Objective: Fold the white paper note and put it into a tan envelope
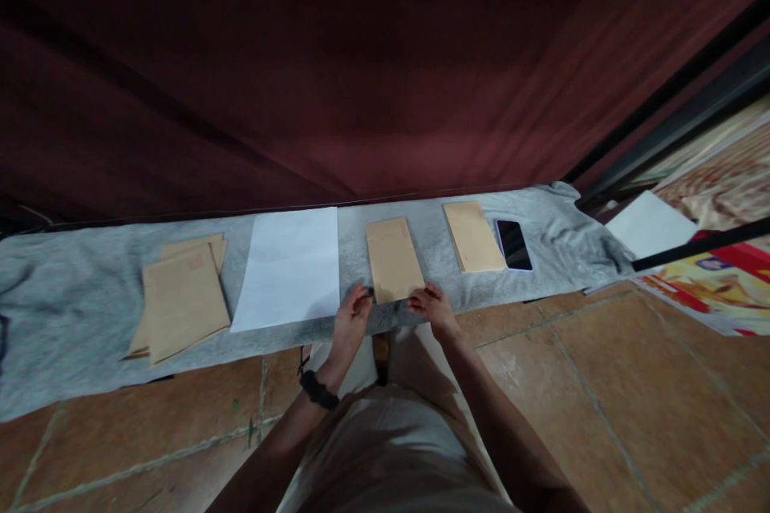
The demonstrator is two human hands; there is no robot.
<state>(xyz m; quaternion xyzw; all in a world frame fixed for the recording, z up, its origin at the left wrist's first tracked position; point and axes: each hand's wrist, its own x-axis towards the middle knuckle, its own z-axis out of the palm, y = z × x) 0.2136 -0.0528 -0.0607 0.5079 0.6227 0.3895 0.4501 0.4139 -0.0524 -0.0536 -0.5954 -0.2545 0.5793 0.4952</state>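
A brown paper envelope (pixel 394 256) lies flat on the grey cloth in front of me, its near edge toward my body. My left hand (pixel 354 314), with a dark band on the wrist, is closed at its near left corner. A small dark spot shows by those fingertips; I cannot make out what it is. At the near right corner, the fingers of my right hand (pixel 434 308) are pinched together on the edge. Left of the envelope is a large white sheet of paper (pixel 289 268). More brown envelopes (pixel 475 236) lie in a neat stack to the right.
Several brown envelopes (pixel 184 300) overlap loosely at the left. A phone (pixel 514 244) lies face up beyond the right stack. The grey cloth (pixel 559 232) covers a narrow bench against a dark red curtain (pixel 385 96). At the right are dark metal bars (pixel 674 128) and a colourful box (pixel 722 288).
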